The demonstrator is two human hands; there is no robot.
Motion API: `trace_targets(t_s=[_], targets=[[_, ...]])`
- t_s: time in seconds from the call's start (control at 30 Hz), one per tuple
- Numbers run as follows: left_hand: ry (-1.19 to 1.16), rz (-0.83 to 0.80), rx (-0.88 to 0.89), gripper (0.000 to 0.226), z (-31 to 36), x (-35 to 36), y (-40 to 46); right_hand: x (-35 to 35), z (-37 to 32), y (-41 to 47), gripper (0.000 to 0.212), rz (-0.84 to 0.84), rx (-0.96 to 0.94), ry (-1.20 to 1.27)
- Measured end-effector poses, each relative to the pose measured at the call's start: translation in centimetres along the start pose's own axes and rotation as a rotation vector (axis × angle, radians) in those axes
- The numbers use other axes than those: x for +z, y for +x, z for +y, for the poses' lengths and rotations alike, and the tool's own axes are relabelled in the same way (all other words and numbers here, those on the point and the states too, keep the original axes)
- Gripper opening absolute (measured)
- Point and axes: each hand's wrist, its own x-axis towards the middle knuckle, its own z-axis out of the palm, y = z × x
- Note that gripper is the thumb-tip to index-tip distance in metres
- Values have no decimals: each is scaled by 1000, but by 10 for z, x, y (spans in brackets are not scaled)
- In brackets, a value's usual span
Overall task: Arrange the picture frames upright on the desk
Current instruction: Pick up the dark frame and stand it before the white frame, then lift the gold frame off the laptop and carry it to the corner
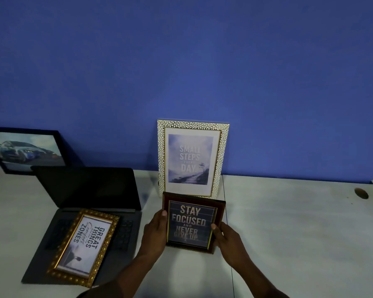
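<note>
A dark red frame (192,222) reading "Stay focused and never give up" is held above the white desk (299,233), in front of me. My left hand (155,233) grips its left edge and my right hand (226,237) grips its right edge. Behind it a white pebble-patterned frame (192,158) stands upright against the blue wall. A gold frame (84,246) lies flat on the laptop keyboard at the left. A black frame with a car picture (28,151) leans on the wall at the far left.
An open dark laptop (91,190) sits on the left part of the desk. A small dark oval mark or object (361,192) lies at the far right. A seam (227,222) runs across the desk beside the held frame.
</note>
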Motion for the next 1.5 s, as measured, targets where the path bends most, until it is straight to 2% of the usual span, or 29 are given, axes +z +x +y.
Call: trace_targets(t_s=[0.03, 0.1, 0.17, 0.33, 0.5, 0.7, 0.83, 1.0, 1.2, 1.33, 1.5], targets=[[1, 2, 7, 38, -2, 0, 0, 2, 4, 0, 68, 18, -10, -26], [-5, 13, 5, 64, -9, -1, 4, 2, 12, -1, 82, 66, -7, -61], [-4, 27, -39, 76, -14, -3, 4, 5, 15, -6, 85, 97, 19, -84], [-13, 29, -87, 60, -27, -16, -23, 17, 20, -37, 55, 110, 73, -146], [-30, 38, -135, 54, -53, -33, -52, 34, 24, -74, 56, 101, 141, -208], [-91, 15, -116, 56, -93, -72, -75, 77, 14, -119, 49, 49, 130, -254], [-129, 9, -86, 53, -123, -119, -96, 124, -3, -142, 59, 40, 108, -280], [-164, -1, -131, 61, -168, -200, -122, 212, -44, -163, 45, 16, 68, -266], [-191, 41, -155, 57, -205, -290, -133, 301, -104, -173, 30, -70, -20, -216], [-181, 69, -171, 57, -219, -332, -127, 330, -140, -167, 33, -134, -62, -227], [-187, 75, -148, 54, -216, -348, -115, 335, -165, -145, 36, -157, -92, -255]])
